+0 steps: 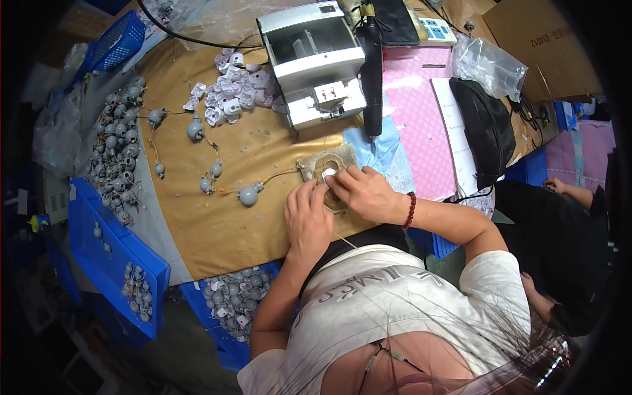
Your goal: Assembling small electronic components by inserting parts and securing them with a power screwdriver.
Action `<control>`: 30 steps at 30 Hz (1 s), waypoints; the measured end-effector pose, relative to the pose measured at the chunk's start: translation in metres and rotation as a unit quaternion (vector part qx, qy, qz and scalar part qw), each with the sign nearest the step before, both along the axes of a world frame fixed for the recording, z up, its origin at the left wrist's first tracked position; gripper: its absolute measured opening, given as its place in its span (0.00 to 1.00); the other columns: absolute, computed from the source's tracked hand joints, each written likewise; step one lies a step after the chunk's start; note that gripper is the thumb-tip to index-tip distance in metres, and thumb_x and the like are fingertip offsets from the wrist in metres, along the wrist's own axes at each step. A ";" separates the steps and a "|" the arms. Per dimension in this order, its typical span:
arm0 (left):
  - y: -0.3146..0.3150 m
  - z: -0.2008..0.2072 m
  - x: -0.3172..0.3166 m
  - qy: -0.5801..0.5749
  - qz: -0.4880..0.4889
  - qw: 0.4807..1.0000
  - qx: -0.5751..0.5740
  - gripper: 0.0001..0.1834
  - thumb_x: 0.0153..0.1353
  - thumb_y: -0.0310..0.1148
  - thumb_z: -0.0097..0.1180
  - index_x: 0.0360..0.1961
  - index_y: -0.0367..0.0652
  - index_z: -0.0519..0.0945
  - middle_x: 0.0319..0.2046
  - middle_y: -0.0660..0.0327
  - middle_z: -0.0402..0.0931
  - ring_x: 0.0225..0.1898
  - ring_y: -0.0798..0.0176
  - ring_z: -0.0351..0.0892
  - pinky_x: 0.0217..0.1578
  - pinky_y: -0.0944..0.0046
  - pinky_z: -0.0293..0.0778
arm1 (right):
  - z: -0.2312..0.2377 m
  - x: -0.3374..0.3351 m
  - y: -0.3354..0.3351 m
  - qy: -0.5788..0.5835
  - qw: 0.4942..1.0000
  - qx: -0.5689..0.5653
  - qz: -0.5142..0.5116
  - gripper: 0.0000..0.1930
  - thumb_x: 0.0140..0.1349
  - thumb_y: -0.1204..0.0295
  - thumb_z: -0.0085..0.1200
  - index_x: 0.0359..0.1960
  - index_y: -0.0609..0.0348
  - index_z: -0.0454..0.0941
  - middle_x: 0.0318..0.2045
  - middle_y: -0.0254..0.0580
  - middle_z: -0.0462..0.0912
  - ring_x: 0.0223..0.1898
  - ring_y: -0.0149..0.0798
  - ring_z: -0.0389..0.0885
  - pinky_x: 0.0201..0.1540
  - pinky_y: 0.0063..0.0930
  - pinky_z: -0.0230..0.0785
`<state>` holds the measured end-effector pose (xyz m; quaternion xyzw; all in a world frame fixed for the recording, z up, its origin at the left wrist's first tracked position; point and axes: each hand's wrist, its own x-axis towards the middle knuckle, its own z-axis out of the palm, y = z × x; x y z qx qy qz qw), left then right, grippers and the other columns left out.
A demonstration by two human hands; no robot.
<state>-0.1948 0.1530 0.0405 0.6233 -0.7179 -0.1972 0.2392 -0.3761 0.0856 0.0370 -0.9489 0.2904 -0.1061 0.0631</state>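
Our left hand (307,220) lies flat near the middle of the frame, fingers pressed together on the edge of a tan block (327,172) on the counter (210,224). Just right of it, our right hand (364,192) pinches a small white piece (328,174) against the block's top. We see the block's long axis running from upper left to lower right. A thin wire leads left from the block to a grey ball (248,195). Above centre stands a white machine (315,60).

Matt brown paper (217,217) covers the table; grey parts (248,195) look like plastic.
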 end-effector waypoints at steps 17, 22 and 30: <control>0.001 -0.004 -0.006 -0.049 -0.002 0.999 -0.014 0.28 0.53 0.20 0.53 0.58 0.38 0.75 0.57 0.53 0.73 0.61 0.45 0.69 0.61 0.47 0.64 | -0.014 -0.005 -0.008 -0.063 0.993 -0.040 0.094 0.08 0.52 0.68 0.56 0.26 0.58 0.84 0.37 0.36 0.75 0.44 0.41 0.72 0.38 0.35 0.64; 0.001 -0.006 -0.008 -0.052 -0.004 0.999 -0.008 0.27 0.52 0.20 0.54 0.57 0.37 0.76 0.56 0.53 0.73 0.60 0.45 0.69 0.61 0.47 0.65 | -0.008 0.004 -0.003 -0.064 0.997 -0.025 0.025 0.08 0.53 0.68 0.55 0.29 0.57 0.82 0.35 0.35 0.75 0.41 0.39 0.73 0.38 0.34 0.64; -0.003 -0.017 -0.004 -0.013 0.005 0.998 -0.064 0.19 0.55 0.23 0.58 0.51 0.38 0.80 0.52 0.55 0.75 0.58 0.45 0.71 0.57 0.47 0.70 | -0.009 -0.003 -0.007 -0.098 0.994 0.047 -0.018 0.19 0.52 0.69 0.56 0.47 0.56 0.82 0.37 0.37 0.76 0.41 0.41 0.74 0.42 0.33 0.66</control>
